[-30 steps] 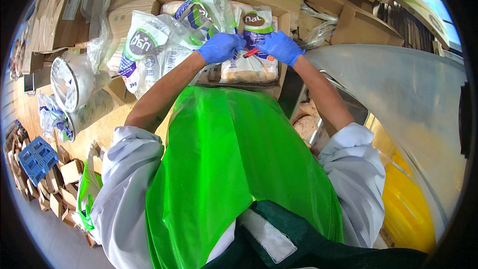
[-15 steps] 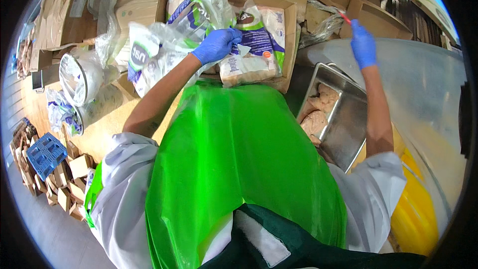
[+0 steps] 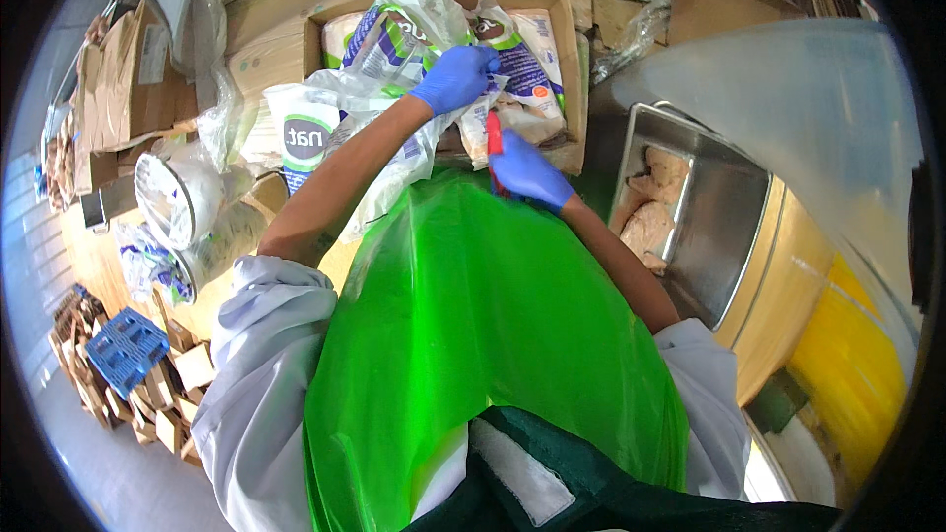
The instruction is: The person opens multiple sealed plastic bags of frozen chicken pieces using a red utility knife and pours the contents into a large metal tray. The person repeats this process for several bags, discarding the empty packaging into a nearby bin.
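Note:
My left hand (image 3: 456, 79), in a blue glove, pinches the top of a printed plastic bag (image 3: 523, 74) of pale raw meat. The bag lies in an open cardboard box (image 3: 574, 89) in front of me. Just right of and below it, my right hand (image 3: 530, 170), also gloved, is closed around a slim red tool (image 3: 494, 130) beside the bag's near end. The tool's working end cannot be made out. Loose, crumpled plastic bags (image 3: 315, 128) with purple and green print hang over the box's left side, under my left forearm.
To the right stands a deep metal tray (image 3: 724, 236) with pieces of pale raw meat (image 3: 650, 222) in it. Clear bag-lined hoops (image 3: 168, 199) are at the left. A blue pallet (image 3: 126, 350) and cardboard boxes (image 3: 138, 89) lie beyond. A big translucent sheet curves at the far right.
My right hand has swung from above the metal tray, left and down to the bag, bringing the red tool along. My left hand has shifted slightly right, still on the plastic.

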Available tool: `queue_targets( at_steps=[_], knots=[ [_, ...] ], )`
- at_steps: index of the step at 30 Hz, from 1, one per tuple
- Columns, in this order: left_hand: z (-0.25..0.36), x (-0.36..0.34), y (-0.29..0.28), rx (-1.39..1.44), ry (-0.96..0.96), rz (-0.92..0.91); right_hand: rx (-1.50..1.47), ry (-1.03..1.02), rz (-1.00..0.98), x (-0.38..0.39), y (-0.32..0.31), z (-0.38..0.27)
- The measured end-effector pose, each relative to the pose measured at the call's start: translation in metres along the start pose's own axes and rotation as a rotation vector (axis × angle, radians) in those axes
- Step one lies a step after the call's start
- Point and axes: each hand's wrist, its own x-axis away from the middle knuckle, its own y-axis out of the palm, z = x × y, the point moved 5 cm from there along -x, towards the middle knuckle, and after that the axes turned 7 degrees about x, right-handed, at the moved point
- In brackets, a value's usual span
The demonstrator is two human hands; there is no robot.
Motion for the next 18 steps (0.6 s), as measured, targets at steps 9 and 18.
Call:
queue_targets(
  at_steps=[9,18],
  knots=[
    [-0.010,-0.001,0.000,0.270,0.046,0.045,0.163,0.007,0.050,0.056,0.009,0.001],
    [0.000,-0.013,-0.014,0.435,-0.053,0.035,0.166,0.086,0.207,0.046,0.014,-0.005]
  ],
)
